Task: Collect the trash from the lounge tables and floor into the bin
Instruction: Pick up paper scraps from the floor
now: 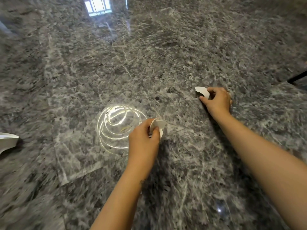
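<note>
on the marble floor [166, 55], each hand's fingers [209, 93] pinch white scraps [201, 91].

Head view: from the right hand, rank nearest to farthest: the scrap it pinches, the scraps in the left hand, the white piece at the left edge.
1. White scrap, in the right hand's own grip.
2. Paper scraps, held by the left hand, centre.
3. White piece, at the far left edge.
</note>
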`<state>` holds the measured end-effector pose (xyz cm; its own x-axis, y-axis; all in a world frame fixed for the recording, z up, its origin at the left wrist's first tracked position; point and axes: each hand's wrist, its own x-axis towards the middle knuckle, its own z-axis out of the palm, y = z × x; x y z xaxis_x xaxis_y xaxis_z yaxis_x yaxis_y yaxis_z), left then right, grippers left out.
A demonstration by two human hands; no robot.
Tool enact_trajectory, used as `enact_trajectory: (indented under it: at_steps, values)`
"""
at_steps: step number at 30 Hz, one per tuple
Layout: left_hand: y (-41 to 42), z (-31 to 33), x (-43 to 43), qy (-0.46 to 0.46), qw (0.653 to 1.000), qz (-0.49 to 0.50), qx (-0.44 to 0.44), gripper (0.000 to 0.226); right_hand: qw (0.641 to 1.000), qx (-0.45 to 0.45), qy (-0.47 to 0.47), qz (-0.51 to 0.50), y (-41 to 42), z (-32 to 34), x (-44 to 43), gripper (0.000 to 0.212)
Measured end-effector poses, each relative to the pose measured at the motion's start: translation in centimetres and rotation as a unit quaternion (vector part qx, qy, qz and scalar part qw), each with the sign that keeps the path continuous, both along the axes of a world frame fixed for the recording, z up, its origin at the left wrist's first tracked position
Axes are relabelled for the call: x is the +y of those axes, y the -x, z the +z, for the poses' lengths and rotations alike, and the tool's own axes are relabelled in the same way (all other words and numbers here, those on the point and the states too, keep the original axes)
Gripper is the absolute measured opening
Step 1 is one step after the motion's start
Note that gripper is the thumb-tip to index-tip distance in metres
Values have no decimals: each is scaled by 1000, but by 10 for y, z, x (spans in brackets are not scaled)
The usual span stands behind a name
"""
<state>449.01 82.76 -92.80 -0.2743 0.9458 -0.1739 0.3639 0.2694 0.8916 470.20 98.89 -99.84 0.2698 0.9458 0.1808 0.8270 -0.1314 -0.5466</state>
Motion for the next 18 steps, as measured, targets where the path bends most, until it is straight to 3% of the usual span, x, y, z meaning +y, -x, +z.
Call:
enact_trajectory:
  at_steps: [8, 11, 18]
  values:
    - [18, 9, -10, -17, 999, 33, -4, 13, 978, 188, -38, 84, 38, 43, -53, 18]
    - [28, 14, -16, -16, 998, 55, -6, 24, 957, 254, -15, 141, 66, 65, -83, 14]
    - [49, 32, -46, -30, 995, 85, -51, 19, 861, 453, 76, 217, 131, 91, -156, 9]
